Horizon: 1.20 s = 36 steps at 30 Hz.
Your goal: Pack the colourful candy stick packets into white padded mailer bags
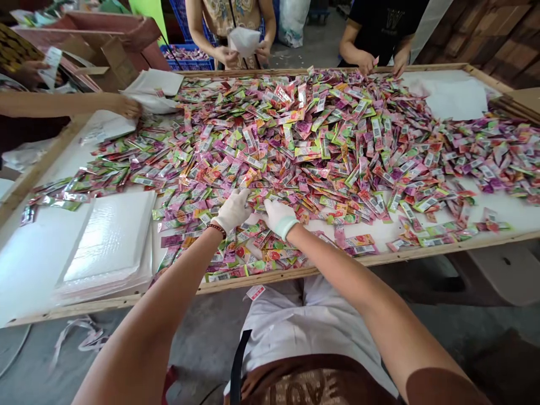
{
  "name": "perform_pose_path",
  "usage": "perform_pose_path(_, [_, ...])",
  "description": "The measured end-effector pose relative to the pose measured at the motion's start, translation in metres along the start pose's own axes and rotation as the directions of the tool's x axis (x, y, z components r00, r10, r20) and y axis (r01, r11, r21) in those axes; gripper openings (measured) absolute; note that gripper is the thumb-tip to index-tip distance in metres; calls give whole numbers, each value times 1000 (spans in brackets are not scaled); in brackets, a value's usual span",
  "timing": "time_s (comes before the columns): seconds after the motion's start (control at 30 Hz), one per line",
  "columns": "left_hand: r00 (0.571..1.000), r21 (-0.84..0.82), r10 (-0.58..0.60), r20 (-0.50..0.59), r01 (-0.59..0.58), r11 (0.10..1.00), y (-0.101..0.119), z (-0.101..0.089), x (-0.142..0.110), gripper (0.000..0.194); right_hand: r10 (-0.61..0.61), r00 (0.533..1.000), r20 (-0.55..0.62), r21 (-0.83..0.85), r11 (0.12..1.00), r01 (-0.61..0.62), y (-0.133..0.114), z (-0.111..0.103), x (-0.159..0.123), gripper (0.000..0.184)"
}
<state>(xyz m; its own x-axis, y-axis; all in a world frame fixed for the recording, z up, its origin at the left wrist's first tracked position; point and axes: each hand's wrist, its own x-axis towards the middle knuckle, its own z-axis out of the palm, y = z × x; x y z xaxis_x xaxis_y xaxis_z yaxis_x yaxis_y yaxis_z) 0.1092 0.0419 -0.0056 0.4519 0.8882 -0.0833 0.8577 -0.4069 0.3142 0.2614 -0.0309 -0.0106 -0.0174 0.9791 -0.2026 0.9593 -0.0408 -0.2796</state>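
A thick heap of small stick sachets [295, 152] in pink, green, purple and orange covers the middle of the white tabletop. My left hand [233, 212], in a white glove with a beaded bracelet at the wrist, reaches into the near side of the heap. Its fingers are stretched forward and touch sachets. Just to its right is my right hand [279, 217], gloved in white with a pale green cuff. The right fingers point inward over the sachets, apart from the thumb. Neither hand shows a sachet clearly gripped; some fingertips are hard to make out among the wrappers.
A stack of white bubble mailers [112, 236] lies left of my arms. A wooden rim [291, 274] edges the table. Co-workers stand across and at the left; one holds a white bag [244, 41]. More white bags [455, 98] lie far right. A cardboard box [101, 62] stands far left.
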Motion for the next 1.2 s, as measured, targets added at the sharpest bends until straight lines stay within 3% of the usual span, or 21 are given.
perform_pose_path(0.07, [996, 100, -20, 89, 12, 995, -5, 7, 4, 40, 41, 998, 36, -39, 998, -40, -1, 5, 8, 27])
perform_pose_path(0.13, [996, 155, 3, 88, -17, 988, -16, 11, 3, 29, -38, 999, 17, 18, 999, 38, 9, 8, 1, 18])
perform_pose_path(0.23, [990, 156, 128, -52, -118, 981, -36, 8, -4, 22, -184, 977, -109, 224, 953, 204, 38, 0, -26, 12])
perform_pose_path(0.33, [961, -25, 133, -242, -143, 989, -39, -5, -8, 22, -44, 984, -174, 440, 890, 118, 77, -18, -47, 19])
perform_pose_path(0.43, [946, -257, 115, -302, -197, 946, -6, -10, -8, 26, 267, 949, -169, 446, 879, -167, 111, -31, -43, 29])
perform_pose_path(0.5, [950, -315, 204, -235, -273, 909, 33, -2, -8, 35, 382, 915, -130, 318, 890, -327, 121, -29, -32, 31])
perform_pose_path(0.57, [945, -248, 315, -86, -327, 912, 70, 14, -10, 47, 392, 918, -66, 162, 912, -377, 119, -19, -26, 31])
perform_pose_path(0.67, [935, -20, 324, 144, -324, 946, 95, 35, -14, 54, 258, 966, -30, -10, 966, -259, 108, 0, -37, 37])
perform_pose_path(0.73, [944, 85, 258, 205, -280, 956, 85, 40, -18, 54, 157, 987, -7, -68, 985, -158, 109, 8, -57, 43])
perform_pose_path(0.8, [956, 119, 200, 214, -228, 966, 61, 36, -26, 52, 124, 992, 28, -97, 988, -121, 120, 9, -80, 47])
perform_pose_path(0.9, [962, 33, 187, 201, -197, 980, 23, 21, -39, 50, 150, 986, 73, -76, 987, -145, 150, 2, -109, 48])
perform_pose_path(0.97, [970, -71, 211, 122, -203, 977, 7, 8, -45, 42, 151, 988, 37, 26, 988, -152, 167, -7, -122, 44])
perform_pose_path(1.1, [978, -133, 112, -179, -136, 982, 9, -15, -35, 27, 182, 966, -181, 292, 948, -123, 176, -31, -126, 33])
perform_pose_path(1.13, [975, -124, 81, -205, -108, 986, 15, -18, -27, 27, 195, 959, -205, 319, 940, -123, 174, -36, -121, 32])
perform_pose_path(1.2, [986, -90, 54, -157, -69, 994, 29, -19, -6, 26, 238, 953, -185, 307, 936, -174, 165, -44, -107, 31])
